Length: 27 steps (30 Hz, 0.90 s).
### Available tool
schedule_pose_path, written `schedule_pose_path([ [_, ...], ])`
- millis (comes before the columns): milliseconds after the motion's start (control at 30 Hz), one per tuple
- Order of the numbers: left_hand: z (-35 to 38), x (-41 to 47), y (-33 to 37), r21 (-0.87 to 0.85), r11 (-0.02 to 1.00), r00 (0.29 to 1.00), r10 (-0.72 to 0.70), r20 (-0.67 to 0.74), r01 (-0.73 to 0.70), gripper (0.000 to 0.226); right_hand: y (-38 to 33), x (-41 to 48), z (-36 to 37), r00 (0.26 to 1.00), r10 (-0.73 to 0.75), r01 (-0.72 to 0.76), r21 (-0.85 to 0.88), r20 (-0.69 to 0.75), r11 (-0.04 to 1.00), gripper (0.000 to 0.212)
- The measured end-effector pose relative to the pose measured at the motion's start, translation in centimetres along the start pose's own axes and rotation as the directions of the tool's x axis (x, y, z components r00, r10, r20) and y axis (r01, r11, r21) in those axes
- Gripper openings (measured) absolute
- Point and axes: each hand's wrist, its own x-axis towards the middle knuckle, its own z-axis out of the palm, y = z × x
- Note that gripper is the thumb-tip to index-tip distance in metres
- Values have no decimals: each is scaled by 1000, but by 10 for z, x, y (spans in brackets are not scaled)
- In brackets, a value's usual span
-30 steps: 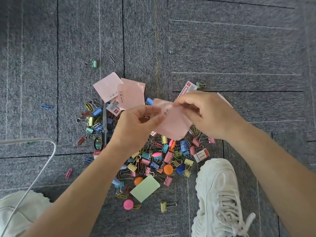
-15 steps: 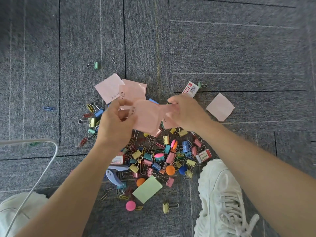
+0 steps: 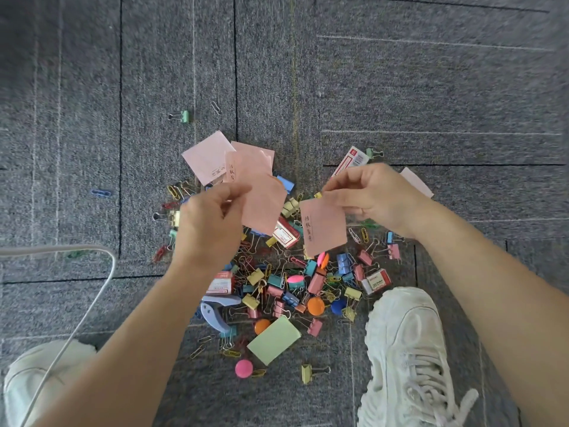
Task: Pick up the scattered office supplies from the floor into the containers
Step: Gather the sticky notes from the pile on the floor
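Pinching one pink note (image 3: pixel 266 206) by its left edge with the left hand (image 3: pixel 212 224) fingers (image 3: pixel 238 190). Clamping a second pink note (image 3: pixel 323 231) at its upper right edge with the right hand (image 3: pixel 374 197) fingers (image 3: pixel 349 208). Both up over the clip pile (image 3: pixel 292 283) on the floor (image 3: pixel 431 87), apart.

Bare carpet (image 3: pixel 431 87) lies beyond the dense clip pile (image 3: pixel 295 282).

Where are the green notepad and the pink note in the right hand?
green notepad (image 3: pixel 273 339): head view, centre of its top face.
pink note (image 3: pixel 324 231): head view, middle of the sheet, below the right hand (image 3: pixel 374 195).
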Motion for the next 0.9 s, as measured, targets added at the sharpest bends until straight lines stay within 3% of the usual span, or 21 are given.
schedule_pose_path([
  [67,5,-6,4,-77,996,997,54,63,-49,23,-15,-2,11,997,-64,62,-34,-47,997,10],
  [167,10,-18,15,-236,972,993,17,121,12,46,-22,7,37,967,-101,92,-46,-234,995,10],
  [267,13,-16,10,-285,956,997,-76,2,73,9,-16,17,63,930,3,35,97,-368,995,15],
  [333,10,-11,1,-303,947,991,-125,-42,107,22,-12,21,74,922,99,-15,221,-374,975,16],
  [500,-12,-8,-21,-273,951,985,-166,-54,145,20,-14,28,103,952,164,-76,319,-258,945,14],
  [567,-24,-5,-29,-268,951,979,-183,-86,154,17,-16,40,110,943,65,-5,182,-326,983,11],
  [600,-29,-4,-33,-269,951,975,-191,-112,155,16,-16,48,110,922,-55,53,-17,-382,998,5],
  [633,-35,-2,-36,-268,950,970,-200,-138,158,16,-18,57,110,900,-191,92,-259,-392,962,10],
  [700,-43,1,-42,-266,948,959,-227,-170,177,17,-24,72,109,910,-316,78,-639,-269,766,36],
  [767,-48,2,-45,-276,942,954,-243,-173,189,20,-28,83,109,947,-272,45,-765,-172,643,42],
  [833,-51,3,-47,-272,943,951,-247,-186,192,23,-32,88,109,945,-278,47,-768,-174,639,16],
  [900,-53,4,-48,-274,942,945,-253,-207,192,25,-32,89,102,930,-316,82,-732,-188,677,6],
])
